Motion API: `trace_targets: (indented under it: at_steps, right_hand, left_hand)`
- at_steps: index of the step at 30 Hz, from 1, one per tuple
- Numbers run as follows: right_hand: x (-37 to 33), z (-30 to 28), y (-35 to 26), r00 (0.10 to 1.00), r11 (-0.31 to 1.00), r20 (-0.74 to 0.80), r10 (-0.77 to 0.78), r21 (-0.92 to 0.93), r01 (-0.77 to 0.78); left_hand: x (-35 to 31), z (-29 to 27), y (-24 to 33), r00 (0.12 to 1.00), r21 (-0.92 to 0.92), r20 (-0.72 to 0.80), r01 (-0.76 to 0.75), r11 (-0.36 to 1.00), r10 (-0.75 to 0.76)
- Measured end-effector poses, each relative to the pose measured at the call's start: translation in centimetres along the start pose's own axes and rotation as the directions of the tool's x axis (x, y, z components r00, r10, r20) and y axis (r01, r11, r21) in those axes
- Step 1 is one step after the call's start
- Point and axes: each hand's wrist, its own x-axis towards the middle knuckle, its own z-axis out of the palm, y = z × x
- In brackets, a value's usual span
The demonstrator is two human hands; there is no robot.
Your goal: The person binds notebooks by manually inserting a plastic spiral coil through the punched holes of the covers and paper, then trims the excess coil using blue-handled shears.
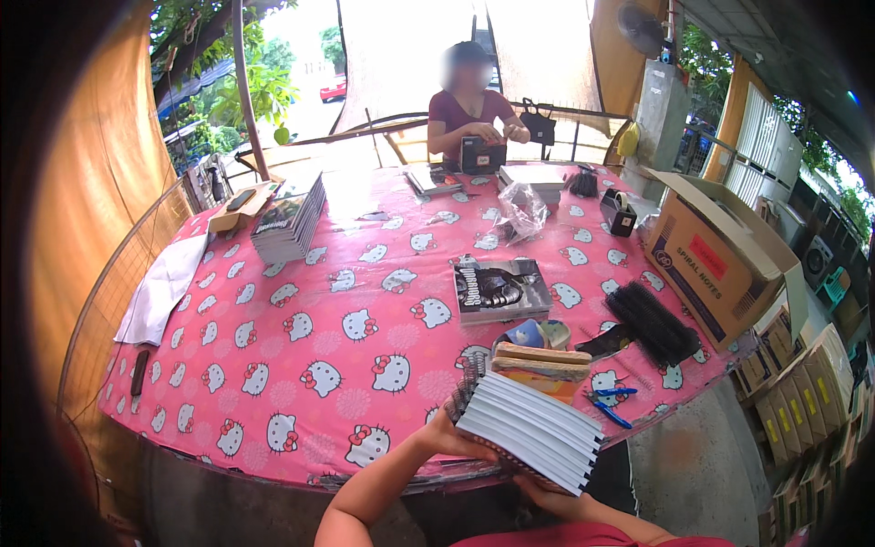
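Observation:
Above the table's near edge, my left hand (453,439) is wrapped round the left end of a stack of spiral notebooks (529,430). White page edges face up, and dark wire coils show at the stack's left end. My right hand (540,492) grips the stack from below, its fingers mostly hidden by it. Just beyond the notebooks lies a worn wooden block (544,359) on something yellow and orange. A blue-handled pair of pliers (616,392) rests to the right. Farther off sits a short pile of dark-covered notebooks (502,290).
A bundle of black spiral coils (652,324) and an open cardboard box (715,260) stand at the right. Notebook stacks (290,223) occupy the far left. Across the pink tablecloth (365,324), another person (469,109) handles a dark notebook (483,155). A tape dispenser (620,216) is nearby.

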Motion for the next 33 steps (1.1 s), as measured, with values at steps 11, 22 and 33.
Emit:
trace_targets:
  at_steps: [11,22,33]
  right_hand:
    - [8.1,-7.7,-11.2,0.998,0.957,0.06,-0.01,0.29,-0.008]
    - [9.0,-10.4,-12.4,0.952,0.929,0.303,-0.044,0.363,-0.073]
    - [8.6,-11.6,-12.1,0.939,0.945,0.332,-0.096,0.325,-0.018]
  left_hand:
    - [5.2,1.6,16.0,0.865,-0.19,-0.41,0.23,0.955,-0.289]
    - [3.8,8.6,25.6,0.795,-0.3,-0.604,-0.158,0.941,-0.059]
    - [3.7,13.2,25.1,0.676,-0.18,-0.733,-0.294,0.939,0.071]
